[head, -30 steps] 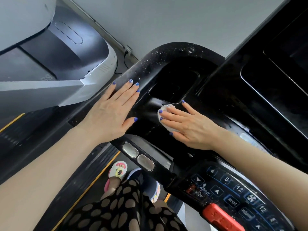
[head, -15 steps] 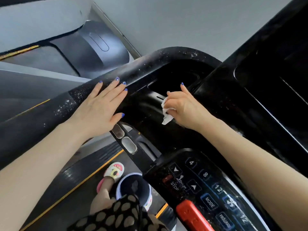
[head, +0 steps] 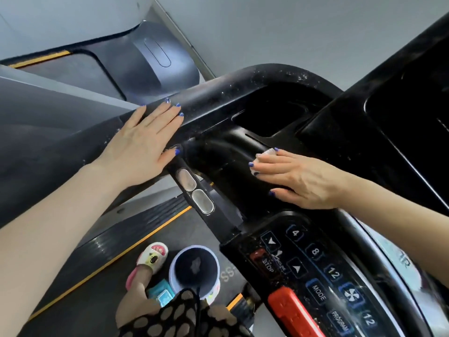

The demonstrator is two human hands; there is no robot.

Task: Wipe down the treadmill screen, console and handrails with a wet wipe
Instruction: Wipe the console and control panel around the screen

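Observation:
My left hand (head: 143, 144) lies flat with straight fingers on the black, dust-speckled left handrail (head: 218, 98) of the treadmill. My right hand (head: 298, 177) presses a white wet wipe (head: 266, 153) flat against the glossy black console (head: 223, 154) beside the cup recess (head: 269, 113). Only a small part of the wipe shows beyond my fingertips. The dark screen (head: 413, 105) sits at the upper right, apart from both hands.
The button panel (head: 313, 271) with a red safety key (head: 289, 310) is at the lower right. Two metal pulse sensors (head: 194, 193) sit on the inner grip bar. Below are my slippered foot (head: 150, 259), a round cup (head: 194, 271) and the belt. A second treadmill (head: 97, 69) stands left.
My right hand came down from the edge of the cup recess, where it pinched the wipe, and now presses it flat lower on the console. My left hand stayed on the handrail.

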